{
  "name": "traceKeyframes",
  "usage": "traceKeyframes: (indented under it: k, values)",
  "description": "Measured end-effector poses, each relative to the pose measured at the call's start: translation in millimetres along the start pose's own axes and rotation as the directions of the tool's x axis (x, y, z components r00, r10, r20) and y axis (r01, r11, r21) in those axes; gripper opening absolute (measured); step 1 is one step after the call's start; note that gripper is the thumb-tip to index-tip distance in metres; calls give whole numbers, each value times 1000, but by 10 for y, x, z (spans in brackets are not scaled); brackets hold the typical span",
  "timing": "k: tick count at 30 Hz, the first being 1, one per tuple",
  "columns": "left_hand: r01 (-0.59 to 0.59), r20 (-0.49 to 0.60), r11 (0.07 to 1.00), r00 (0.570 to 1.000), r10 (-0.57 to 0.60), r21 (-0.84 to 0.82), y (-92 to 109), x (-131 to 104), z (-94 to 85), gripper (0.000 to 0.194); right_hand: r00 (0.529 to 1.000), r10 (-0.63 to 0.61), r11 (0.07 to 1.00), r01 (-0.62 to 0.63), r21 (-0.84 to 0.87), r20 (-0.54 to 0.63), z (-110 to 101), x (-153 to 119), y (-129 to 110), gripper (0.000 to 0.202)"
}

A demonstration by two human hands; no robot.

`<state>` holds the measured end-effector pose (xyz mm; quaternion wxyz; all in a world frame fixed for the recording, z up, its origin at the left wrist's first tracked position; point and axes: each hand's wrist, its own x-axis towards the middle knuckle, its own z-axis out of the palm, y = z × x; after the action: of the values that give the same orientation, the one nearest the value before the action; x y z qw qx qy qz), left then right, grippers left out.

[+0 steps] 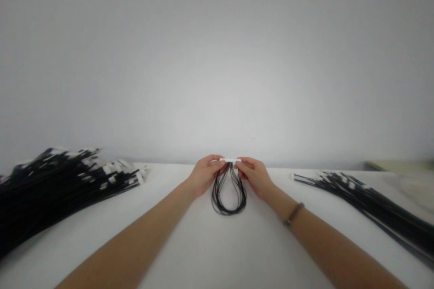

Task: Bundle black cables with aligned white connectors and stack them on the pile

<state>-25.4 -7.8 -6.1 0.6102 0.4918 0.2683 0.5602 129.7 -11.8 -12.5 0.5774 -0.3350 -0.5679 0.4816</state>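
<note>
A small white connector strip [231, 160] is held level above the white table, near its back edge. My left hand [206, 172] pinches its left end between thumb and fingers, and my right hand [255, 175] pinches the right end in the same way. From the strip a bundle of thin black cables [229, 212] hangs toward me in a rounded loop between my hands. Both hands are closed on the strip; the fingertips behind it are partly hidden.
On the left of the table [203, 253] lies a large pile of black cables [44, 203] with white ends. A smaller cable bundle [376, 203] lies on the right. A pale wall [224, 63] rises behind the table.
</note>
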Motion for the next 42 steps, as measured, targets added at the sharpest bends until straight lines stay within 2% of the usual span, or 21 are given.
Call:
traceKeyframes:
  k: [20, 35, 39, 42]
  values:
    - [-1, 3, 1000, 1000, 1, 6, -5, 3, 10, 22, 1000, -14, 1000, 14, -11, 14, -17, 20, 38, 26]
    - [-16, -23, 999, 1000, 16, 29, -2, -4, 16, 23, 1000, 28, 999, -29, 21, 12, 6, 8, 7, 28]
    - [22, -72, 999, 997, -19, 40, 20, -13, 30, 24, 998, 58, 995, -57, 76, -8, 3, -5, 4, 34]
    - [70, -75, 998, 995, -69, 4, 36, -49, 93, 24, 996, 72, 993, -76, 91, 48, -5, -7, 4, 28]
